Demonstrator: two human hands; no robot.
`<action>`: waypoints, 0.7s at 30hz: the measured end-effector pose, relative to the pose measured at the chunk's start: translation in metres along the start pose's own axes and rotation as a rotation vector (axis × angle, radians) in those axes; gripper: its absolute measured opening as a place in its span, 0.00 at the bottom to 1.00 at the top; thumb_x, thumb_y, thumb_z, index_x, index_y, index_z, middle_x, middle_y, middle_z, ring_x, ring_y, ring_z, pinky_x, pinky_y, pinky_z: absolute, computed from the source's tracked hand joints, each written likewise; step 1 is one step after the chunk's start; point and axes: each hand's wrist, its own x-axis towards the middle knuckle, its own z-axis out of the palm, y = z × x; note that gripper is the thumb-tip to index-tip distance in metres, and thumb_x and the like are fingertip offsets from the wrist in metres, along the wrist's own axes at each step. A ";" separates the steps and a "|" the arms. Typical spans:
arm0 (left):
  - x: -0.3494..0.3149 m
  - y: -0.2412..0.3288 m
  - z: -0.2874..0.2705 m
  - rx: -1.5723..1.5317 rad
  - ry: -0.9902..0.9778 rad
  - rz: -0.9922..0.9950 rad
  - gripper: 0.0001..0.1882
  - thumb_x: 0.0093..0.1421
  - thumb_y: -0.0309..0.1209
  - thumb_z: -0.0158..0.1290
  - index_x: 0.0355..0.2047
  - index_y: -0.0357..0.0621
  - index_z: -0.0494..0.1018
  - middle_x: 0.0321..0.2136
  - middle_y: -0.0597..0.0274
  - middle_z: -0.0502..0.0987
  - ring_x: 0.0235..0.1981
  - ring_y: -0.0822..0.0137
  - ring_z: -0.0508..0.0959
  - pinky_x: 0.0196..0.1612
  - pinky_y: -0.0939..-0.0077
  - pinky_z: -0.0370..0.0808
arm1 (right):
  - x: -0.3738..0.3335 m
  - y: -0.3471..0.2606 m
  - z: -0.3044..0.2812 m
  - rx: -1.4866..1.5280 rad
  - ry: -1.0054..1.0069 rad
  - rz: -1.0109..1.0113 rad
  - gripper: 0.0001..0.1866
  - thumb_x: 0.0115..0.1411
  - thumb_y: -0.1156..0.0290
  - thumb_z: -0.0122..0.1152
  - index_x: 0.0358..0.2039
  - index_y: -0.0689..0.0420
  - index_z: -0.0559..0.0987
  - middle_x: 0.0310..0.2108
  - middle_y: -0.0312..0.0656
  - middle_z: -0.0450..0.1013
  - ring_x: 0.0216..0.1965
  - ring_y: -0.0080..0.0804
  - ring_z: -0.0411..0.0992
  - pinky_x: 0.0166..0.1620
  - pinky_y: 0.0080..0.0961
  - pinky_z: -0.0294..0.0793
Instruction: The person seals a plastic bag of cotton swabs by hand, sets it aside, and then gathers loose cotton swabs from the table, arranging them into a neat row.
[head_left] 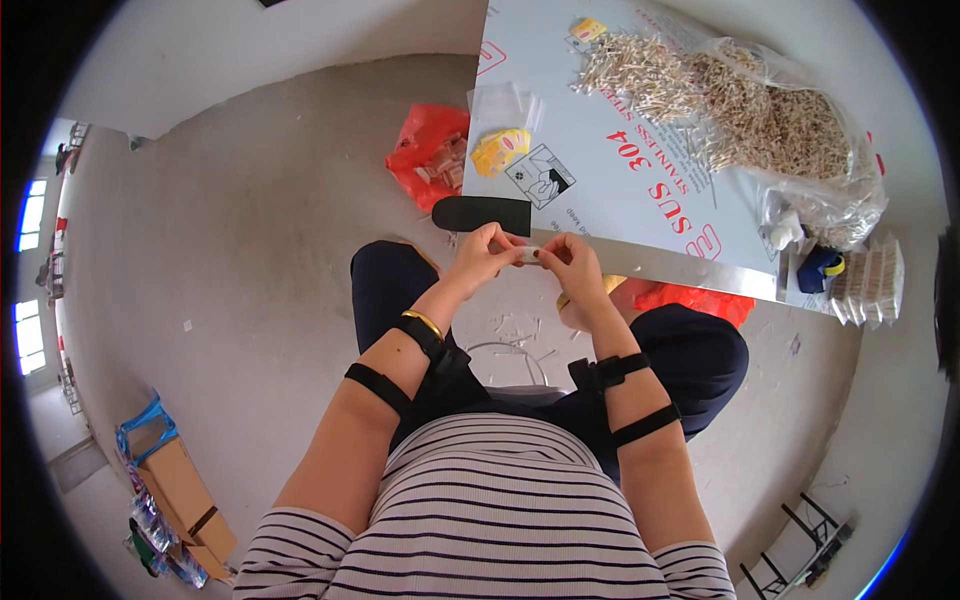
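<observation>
Seated person, seen from above, knees in dark trousers, striped shirt at the bottom of the frame. Both hands meet at frame centre, just below the near edge of the surface [700,268].

Left hand [482,252]: fingers pinched closed on one end of a small clear packet [528,254]. Right hand [568,258]: fingers pinched closed on the other end of the same packet. The packet sits between the two sets of fingertips, held in the air above the lap; its contents are too small to make out. Black straps on both forearms, a gold bangle [424,321] on the left wrist.

Surface: a pale sheet with red lettering, filling the upper right of the frame. On it, upper right, a loose heap of small pale sticks [640,70], and just beside it a clear bag of the same sticks [790,125]. A yellow printed card [500,150] lies near the surface's left edge, with a stack of clear sleeves [500,100] above it. A black flat strip [482,214] lies at the surface's near left corner, just above the left hand.

Floor: a red plastic bag [425,150] at upper centre, a cardboard box [185,490] at lower left.
</observation>
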 end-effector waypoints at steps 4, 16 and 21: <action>0.002 -0.003 -0.003 -0.008 -0.008 0.004 0.16 0.61 0.31 0.65 0.28 0.45 0.66 0.43 0.58 0.82 0.36 0.71 0.85 0.23 0.83 0.67 | 0.002 -0.004 -0.002 -0.111 -0.007 -0.026 0.09 0.59 0.72 0.69 0.32 0.62 0.77 0.23 0.39 0.77 0.25 0.23 0.72 0.31 0.22 0.72; 0.017 -0.002 0.000 0.079 -0.047 0.077 0.18 0.59 0.34 0.67 0.29 0.45 0.66 0.42 0.57 0.82 0.35 0.70 0.85 0.25 0.83 0.71 | 0.015 -0.012 -0.012 -0.138 -0.067 0.064 0.11 0.58 0.69 0.70 0.30 0.63 0.77 0.23 0.41 0.79 0.26 0.26 0.78 0.31 0.24 0.74; 0.018 -0.013 -0.006 0.067 -0.071 0.110 0.18 0.58 0.35 0.67 0.29 0.45 0.66 0.42 0.55 0.82 0.35 0.71 0.84 0.25 0.82 0.70 | 0.013 -0.020 -0.011 -0.206 -0.130 0.030 0.12 0.57 0.68 0.70 0.29 0.63 0.78 0.23 0.42 0.79 0.26 0.26 0.78 0.31 0.24 0.76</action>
